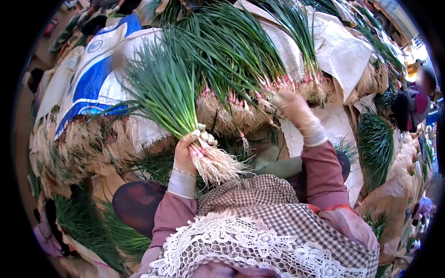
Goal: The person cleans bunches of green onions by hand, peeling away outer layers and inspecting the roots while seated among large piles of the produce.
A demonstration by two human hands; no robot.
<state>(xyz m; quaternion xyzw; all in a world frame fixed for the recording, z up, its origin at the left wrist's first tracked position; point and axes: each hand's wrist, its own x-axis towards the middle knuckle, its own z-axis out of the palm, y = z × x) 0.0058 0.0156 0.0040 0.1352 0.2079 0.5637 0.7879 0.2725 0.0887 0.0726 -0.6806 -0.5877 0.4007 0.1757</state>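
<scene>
My left hand point(186, 150), gloved, is closed round the lower stems of a thick bunch of green garlic point(178, 102). Its long green leaves fan up and to the left. Pinkish-white bulbs and pale stringy roots stick out below my fingers, toward my lap. Farther right, my gloved right hand point(293, 110) is raised at the edge of the heap of green garlic point(232, 51), fingers curled closed at the root end of a stalk point(258, 95). The fingertips are partly hidden, so the grip is hard to see. One loose stalk point(242, 135) hangs roots down between my hands.
White sacking point(340, 51) and a blue-and-white sack point(99, 69) lie over more bundles on the heap. Green bundles point(375, 143) lie at the right, others point(88, 222) at the lower left. Another person point(415, 102) is at the far right. My checked apron point(259, 194) covers my lap.
</scene>
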